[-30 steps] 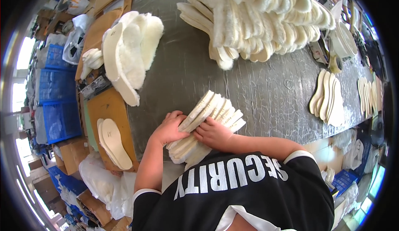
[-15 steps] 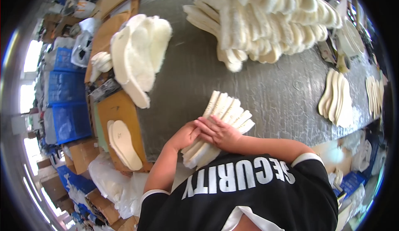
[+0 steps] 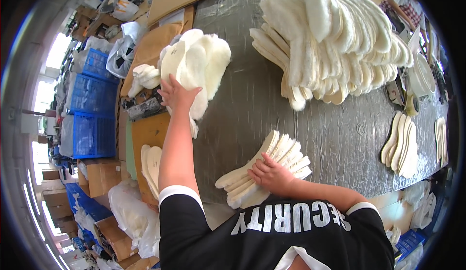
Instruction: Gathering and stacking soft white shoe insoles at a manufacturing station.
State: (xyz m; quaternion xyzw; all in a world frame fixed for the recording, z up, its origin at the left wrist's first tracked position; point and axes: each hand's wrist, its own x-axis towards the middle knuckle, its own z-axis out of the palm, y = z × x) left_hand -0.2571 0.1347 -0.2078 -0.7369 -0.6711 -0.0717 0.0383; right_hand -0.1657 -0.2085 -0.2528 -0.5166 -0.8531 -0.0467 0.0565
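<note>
L grip (image 3: 180,97) (bare hand) was over the loose fleecy pile (image 3: 206,68) of insoles at the left edge of the counter (image 3: 233,109), fingers spread, nothing visibly held; couldn't tell if fingertips touched the pile or were just above it. R grip (image 3: 274,175) lay on a fanned insole bundle (image 3: 238,180) at the near edge, fingers bent over the top; couldn't tell if it was clamping or only resting there, b/c the underside was hidden.

Step in hand, IMO: L side reaching to the pile, R side steadying the bundle. Next move prob. called for L fingers to close on one edge only, thumb opp., since the pieces overlapped & could've dragged neighbours along. R side needed light, even pressure, as the fanned pieces might've slid apart.

Elsewhere: big fleecy stack (image 3: 335,42) at the far side, well apart from both hands; small group of flat insoles (image 3: 400,141) to the right; a few plain insoles (image 3: 154,165) on the brown board (image 3: 149,129) at left, partly hidden by the arm.
</note>
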